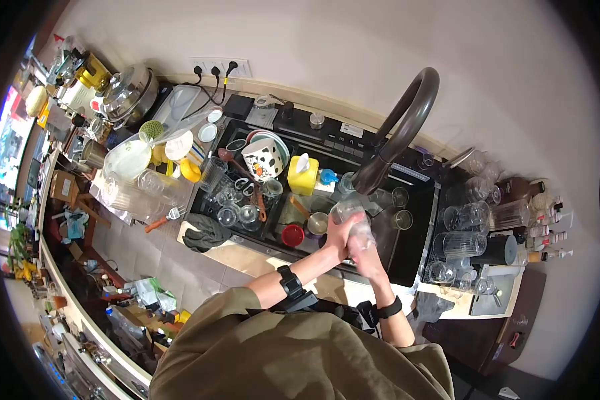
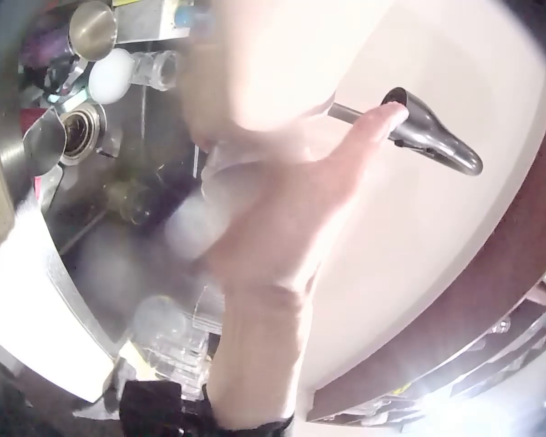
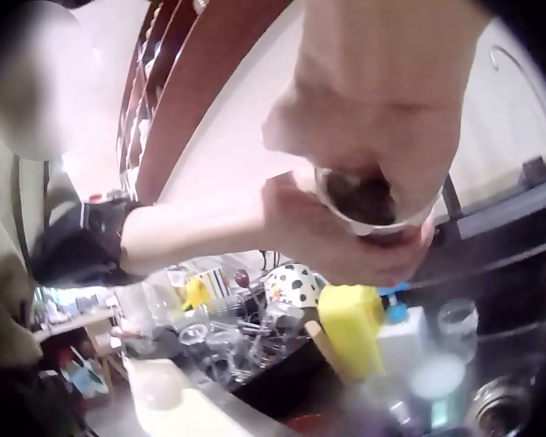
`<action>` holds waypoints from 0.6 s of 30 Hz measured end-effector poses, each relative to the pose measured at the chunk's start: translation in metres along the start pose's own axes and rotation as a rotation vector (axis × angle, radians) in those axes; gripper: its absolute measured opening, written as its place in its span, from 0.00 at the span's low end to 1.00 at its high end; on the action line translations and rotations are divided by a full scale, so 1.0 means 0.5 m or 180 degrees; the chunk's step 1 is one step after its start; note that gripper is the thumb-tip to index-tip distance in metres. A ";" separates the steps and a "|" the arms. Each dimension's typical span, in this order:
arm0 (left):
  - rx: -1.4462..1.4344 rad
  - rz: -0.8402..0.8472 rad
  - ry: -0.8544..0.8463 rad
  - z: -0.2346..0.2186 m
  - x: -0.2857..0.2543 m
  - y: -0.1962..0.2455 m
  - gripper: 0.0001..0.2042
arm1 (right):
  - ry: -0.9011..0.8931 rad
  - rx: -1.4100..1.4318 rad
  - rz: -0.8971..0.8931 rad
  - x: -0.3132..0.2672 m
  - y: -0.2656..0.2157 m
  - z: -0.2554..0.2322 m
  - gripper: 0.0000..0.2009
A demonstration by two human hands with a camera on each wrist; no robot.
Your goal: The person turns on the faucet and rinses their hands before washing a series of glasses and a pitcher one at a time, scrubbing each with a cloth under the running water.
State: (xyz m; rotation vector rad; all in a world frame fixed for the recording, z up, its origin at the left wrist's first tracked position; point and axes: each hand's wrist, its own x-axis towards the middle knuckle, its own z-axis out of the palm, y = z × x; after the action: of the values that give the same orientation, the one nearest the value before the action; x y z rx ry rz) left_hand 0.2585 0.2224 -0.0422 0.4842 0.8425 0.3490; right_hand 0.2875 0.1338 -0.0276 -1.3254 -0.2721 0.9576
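A clear cup [image 1: 346, 210] is held over the sink [image 1: 407, 257], close to the faucet's spout. My left hand [image 1: 340, 235] grips it round the side; in the right wrist view the left hand's [image 3: 323, 237] fingers curl below the rim [image 3: 344, 218]. From the other end, my right hand [image 1: 365, 259] reaches to the cup's mouth. Its fingers are hidden at the opening in the right wrist view. The left wrist view shows the right hand [image 2: 282, 214] with its thumb extended, and the cup there is blurred.
A dark faucet [image 1: 407, 113] arches over the sink. Left of the hands are a red cup [image 1: 292, 235], a yellow container [image 1: 303, 175], a cow-patterned bowl [image 1: 263, 160] and several glasses [image 1: 237, 207]. More glasses [image 1: 465, 245] crowd the right counter.
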 end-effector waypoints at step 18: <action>0.1509 -0.0021 -0.0644 0.041 0.032 0.081 0.22 | -0.0353 -0.3642 -0.1953 -0.015 -0.088 0.015 0.31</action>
State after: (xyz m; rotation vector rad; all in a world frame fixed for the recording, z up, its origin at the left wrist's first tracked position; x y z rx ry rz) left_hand 0.2801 0.2587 -0.0188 0.9409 0.7271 0.0869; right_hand 0.2970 0.1363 0.0166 -2.0104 -1.3701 0.2907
